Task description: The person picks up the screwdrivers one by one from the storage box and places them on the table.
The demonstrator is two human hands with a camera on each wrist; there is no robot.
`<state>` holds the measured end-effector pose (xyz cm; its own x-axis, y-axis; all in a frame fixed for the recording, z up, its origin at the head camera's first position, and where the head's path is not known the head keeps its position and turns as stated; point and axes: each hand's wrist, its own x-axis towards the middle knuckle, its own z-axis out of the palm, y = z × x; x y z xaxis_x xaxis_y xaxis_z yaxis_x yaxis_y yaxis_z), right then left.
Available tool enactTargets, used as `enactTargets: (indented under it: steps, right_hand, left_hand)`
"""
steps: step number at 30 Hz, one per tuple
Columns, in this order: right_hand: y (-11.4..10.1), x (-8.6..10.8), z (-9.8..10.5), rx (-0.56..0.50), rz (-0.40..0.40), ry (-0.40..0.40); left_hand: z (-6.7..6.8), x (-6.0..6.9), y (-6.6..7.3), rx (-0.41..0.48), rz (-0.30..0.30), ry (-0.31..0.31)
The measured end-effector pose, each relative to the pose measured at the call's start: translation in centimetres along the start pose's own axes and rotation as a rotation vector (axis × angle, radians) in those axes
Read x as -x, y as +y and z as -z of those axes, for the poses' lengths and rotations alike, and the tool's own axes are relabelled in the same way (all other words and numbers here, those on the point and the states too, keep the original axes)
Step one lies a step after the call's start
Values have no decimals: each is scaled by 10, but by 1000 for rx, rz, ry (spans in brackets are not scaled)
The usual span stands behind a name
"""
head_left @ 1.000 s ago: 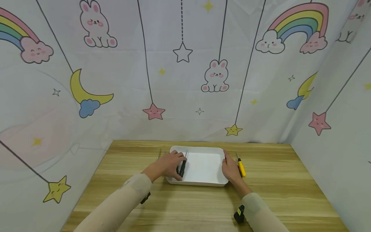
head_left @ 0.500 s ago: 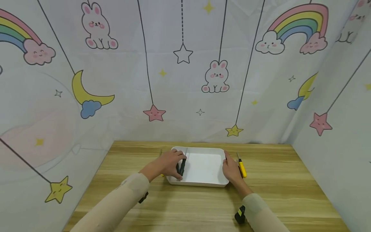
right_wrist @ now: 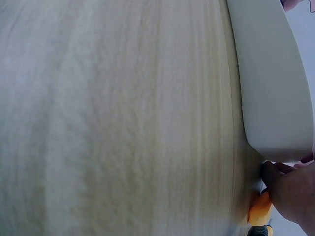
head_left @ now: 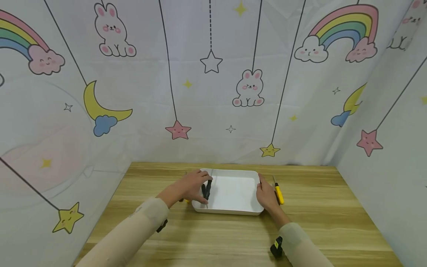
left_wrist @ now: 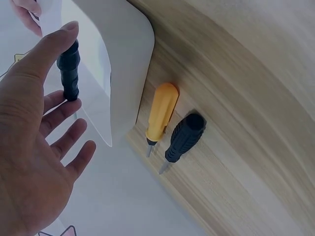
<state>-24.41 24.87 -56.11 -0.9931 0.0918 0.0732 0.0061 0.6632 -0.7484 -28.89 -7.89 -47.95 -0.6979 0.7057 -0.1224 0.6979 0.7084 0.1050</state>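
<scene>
The left hand (head_left: 192, 186) pinches a black-handled tool (left_wrist: 70, 73) between thumb and fingertips, over the left end of a white tray (head_left: 235, 191). In the head view a second dark shape shows beside the held handle; what it is I cannot tell. At the tray's right side the right hand (head_left: 267, 194) grips the rim, fingers partly hidden. On the table outside the tray's left end lie an orange-handled screwdriver (left_wrist: 162, 110) and a black-handled one (left_wrist: 186, 136), side by side.
Right of the tray and the right hand lies a yellow-handled tool (head_left: 278, 194), with a dark handle partly hidden beside it. A black object (head_left: 276, 247) with a yellow mark is beside the right sleeve. Printed cloth walls stand behind and at the sides of the wooden table (head_left: 317, 207).
The left hand has shifted slightly left with the black-handled tool. The right hand and the tray have stayed almost where they were.
</scene>
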Motion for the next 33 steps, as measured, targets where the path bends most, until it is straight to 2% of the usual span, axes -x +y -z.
enactTargets:
  steps: [4, 20, 26, 33]
  right_hand:
    - [1, 0, 0, 0, -3, -3]
    - [-1, 1, -1, -4, 9, 13]
    - [0, 1, -1, 4, 4, 5]
    - [0, 1, -1, 14, -7, 3]
  left_hand:
    - [1, 1, -2, 23, 5, -2]
    - [0, 3, -9, 23, 8, 33]
    - [2, 7, -15, 41, 4, 59]
    - [6, 13, -17, 20, 11, 50]
